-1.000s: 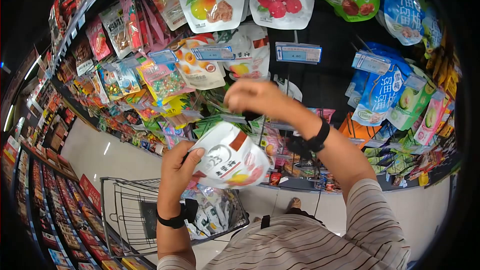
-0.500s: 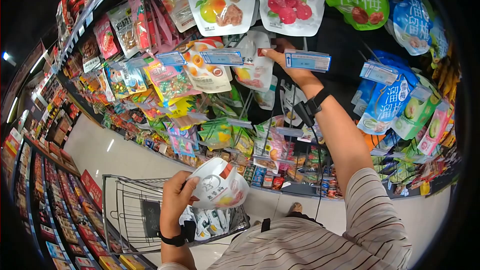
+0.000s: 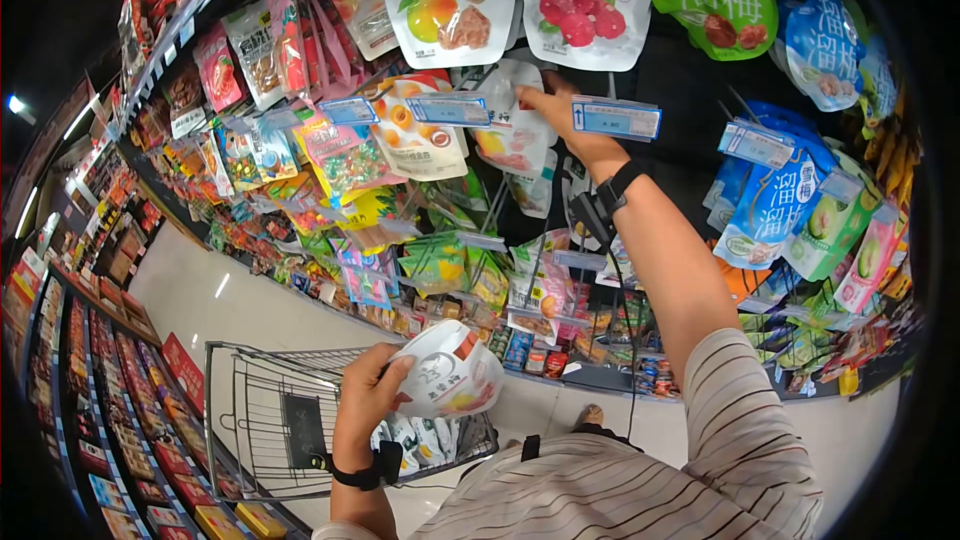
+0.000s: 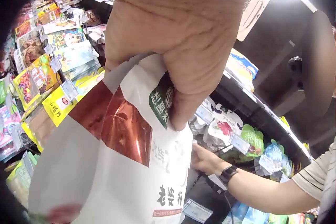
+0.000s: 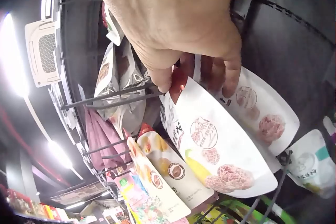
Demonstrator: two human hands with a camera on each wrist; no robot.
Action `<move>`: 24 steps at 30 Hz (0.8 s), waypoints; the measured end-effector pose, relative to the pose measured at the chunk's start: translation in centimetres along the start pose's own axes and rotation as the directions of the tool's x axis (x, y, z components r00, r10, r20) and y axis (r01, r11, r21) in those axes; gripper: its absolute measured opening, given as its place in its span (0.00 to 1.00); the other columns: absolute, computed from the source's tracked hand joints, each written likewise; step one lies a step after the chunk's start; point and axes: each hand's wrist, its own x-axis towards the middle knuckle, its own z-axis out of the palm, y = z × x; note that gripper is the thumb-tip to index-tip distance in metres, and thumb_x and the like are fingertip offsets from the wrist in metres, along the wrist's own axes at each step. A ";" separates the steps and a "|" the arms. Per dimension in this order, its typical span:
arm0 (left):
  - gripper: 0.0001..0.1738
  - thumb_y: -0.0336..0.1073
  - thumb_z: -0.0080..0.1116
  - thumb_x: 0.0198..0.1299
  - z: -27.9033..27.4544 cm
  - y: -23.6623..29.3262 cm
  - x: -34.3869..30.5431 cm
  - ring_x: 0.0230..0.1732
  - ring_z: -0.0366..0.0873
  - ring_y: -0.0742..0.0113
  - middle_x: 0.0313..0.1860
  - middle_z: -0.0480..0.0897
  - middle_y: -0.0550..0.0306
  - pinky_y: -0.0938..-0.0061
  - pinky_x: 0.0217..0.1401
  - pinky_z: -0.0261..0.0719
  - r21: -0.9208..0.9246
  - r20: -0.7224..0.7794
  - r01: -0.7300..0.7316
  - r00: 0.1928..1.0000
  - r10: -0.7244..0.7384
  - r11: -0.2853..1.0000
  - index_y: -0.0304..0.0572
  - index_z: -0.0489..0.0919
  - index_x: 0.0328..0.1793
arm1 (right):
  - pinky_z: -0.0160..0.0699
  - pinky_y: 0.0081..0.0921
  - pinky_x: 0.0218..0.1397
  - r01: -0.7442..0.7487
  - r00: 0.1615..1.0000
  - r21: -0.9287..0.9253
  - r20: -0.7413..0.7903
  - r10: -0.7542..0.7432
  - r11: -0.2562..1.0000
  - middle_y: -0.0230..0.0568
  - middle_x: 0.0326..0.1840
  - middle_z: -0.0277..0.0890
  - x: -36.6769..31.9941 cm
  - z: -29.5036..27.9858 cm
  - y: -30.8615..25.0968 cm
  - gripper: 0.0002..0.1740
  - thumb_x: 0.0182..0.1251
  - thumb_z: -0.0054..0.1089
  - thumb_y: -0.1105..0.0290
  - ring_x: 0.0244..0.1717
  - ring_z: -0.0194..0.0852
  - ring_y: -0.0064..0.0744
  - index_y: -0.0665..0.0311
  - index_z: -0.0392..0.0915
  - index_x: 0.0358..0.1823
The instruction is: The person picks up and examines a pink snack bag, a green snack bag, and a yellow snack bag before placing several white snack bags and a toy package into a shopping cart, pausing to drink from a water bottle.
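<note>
My left hand (image 3: 368, 398) pinches the top edge of a white snack bag (image 3: 458, 372) with a red-brown patch and fruit pictures, thumb on its front. In the left wrist view the bag (image 4: 131, 176) fills the lower middle, its top creased under my fingers. My right hand (image 3: 568, 122) reaches up to the rack and grips the top of a matching white bag (image 3: 512, 135) on a hook. Close up in the right wrist view, thumb and fingers straddle the top of this bag (image 5: 226, 145), and another white bag (image 5: 262, 108) hangs right behind it.
A wire shopping cart (image 3: 300, 432) with several bags in it stands below my left hand. Price tags (image 3: 617, 120) on hook ends stick out beside my right hand. Larger white bags (image 3: 578, 10) hang above, and a dried-apricot bag (image 3: 420, 135) hangs to the left.
My right hand has gone from near the held bag up to the rack and taken hold of a hanging bag. My left hand has lowered its bag slightly toward the cart.
</note>
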 end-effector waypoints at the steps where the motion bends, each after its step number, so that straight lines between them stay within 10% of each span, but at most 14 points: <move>1: 0.08 0.34 0.63 0.69 0.1 0.1 -0.1 0.20 0.76 0.79 0.27 0.79 0.61 0.80 0.19 0.77 0.026 0.006 -0.024 1.000 0.024 0.999 0.34 0.83 0.43 | 0.73 0.29 0.54 0.007 1.000 0.004 -0.006 -0.007 1.000 0.43 0.42 0.83 0.6 -0.1 0.6 0.26 0.66 0.65 0.52 0.45 0.79 0.31 0.69 0.81 0.50; 24: 0.11 0.36 0.66 0.68 0.1 -1.9 -0.6 0.29 0.75 0.77 0.28 0.80 0.62 0.78 0.29 0.75 0.065 0.082 -0.119 0.990 0.114 0.991 0.33 0.82 0.40 | 0.71 0.20 0.43 0.062 0.987 0.268 0.129 -0.100 0.961 0.28 0.32 0.77 -6.4 1.2 -5.3 0.13 0.70 0.63 0.59 0.35 0.70 0.17 0.62 0.81 0.44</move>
